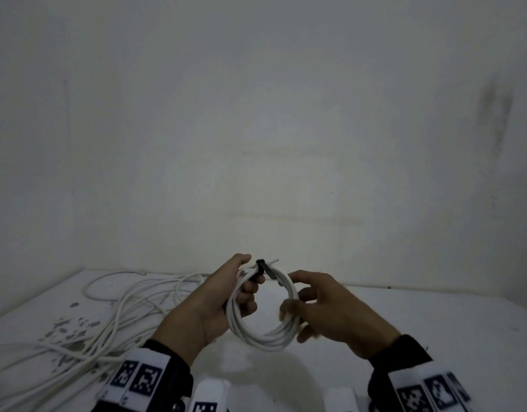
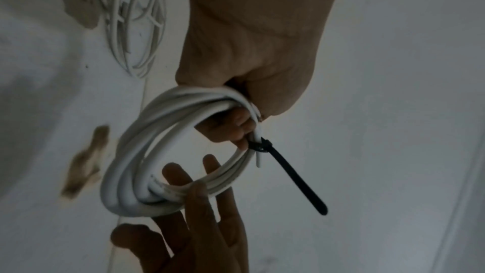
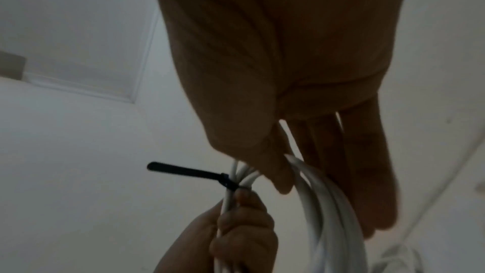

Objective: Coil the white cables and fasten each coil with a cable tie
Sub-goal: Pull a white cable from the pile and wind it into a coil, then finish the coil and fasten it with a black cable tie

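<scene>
Hands [image 1: 214, 304] [image 1: 324, 307] around tied coil [image 1: 265, 310]

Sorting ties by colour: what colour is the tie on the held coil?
Black; the cable tie shows best in the left wrist view.

Left hand [image 1: 219, 301] raised over table, fingers curled round one side of the white coil [image 1: 263, 337], thumb up top. Right hand [image 1: 321, 307] opposite, fingers spread and near straight, supporting the coil's far side. Both wrists in dark sleeves with marker bands
</scene>
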{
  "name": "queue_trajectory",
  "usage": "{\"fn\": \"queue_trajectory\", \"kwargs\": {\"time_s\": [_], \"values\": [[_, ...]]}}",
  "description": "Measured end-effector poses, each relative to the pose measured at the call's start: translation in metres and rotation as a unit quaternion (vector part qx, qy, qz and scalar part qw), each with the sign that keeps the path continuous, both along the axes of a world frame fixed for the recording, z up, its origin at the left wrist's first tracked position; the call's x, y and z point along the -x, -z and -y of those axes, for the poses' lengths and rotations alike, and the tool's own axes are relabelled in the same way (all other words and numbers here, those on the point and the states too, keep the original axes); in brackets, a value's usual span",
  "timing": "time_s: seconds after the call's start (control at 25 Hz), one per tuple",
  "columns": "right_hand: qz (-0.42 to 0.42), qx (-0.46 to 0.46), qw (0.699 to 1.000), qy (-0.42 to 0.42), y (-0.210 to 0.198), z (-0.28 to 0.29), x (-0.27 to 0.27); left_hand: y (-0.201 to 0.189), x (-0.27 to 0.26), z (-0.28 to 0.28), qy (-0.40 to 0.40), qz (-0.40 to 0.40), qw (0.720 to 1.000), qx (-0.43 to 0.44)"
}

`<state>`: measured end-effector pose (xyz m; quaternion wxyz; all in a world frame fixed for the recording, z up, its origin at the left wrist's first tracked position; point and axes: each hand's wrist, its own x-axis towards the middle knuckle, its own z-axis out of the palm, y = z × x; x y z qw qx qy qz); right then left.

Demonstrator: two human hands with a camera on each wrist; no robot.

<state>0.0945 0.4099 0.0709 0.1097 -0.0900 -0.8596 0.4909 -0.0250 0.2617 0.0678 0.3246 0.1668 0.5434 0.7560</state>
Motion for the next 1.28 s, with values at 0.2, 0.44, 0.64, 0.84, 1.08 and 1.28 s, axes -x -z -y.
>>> {"fn": "queue_trajectory", "kwargs": {"time_s": [0.2,0.44,0.64,0.84,1.08,1.28], "values": [[-0.067,0.152,0.98,0.106,0.02,-0.013,0.012,0.02,0.008,-0.003,-0.056,-0.031,0.997,0.044],[-0.024,0.193,0.971,0.137,0.038,-0.041,0.011,0.059,-0.001,-0.033,-0.084,-0.054,0.991,0.09],[-0.007,0.206,0.954,0.218,0.038,-0.092,0.021,0.07,0.004,-0.088,-0.058,-0.076,0.982,0.164],[0.052,0.168,0.944,0.279,0.053,-0.17,0.039,0.066,0.013,-0.16,-0.001,-0.104,0.972,0.212],[0.098,0.063,0.931,0.347,0.105,-0.282,0.076,0.08,0.035,-0.244,0.063,-0.117,0.959,0.252],[0.059,0.036,0.922,0.38,0.124,-0.33,0.088,0.084,0.046,-0.28,0.07,-0.123,0.955,0.259]]}}
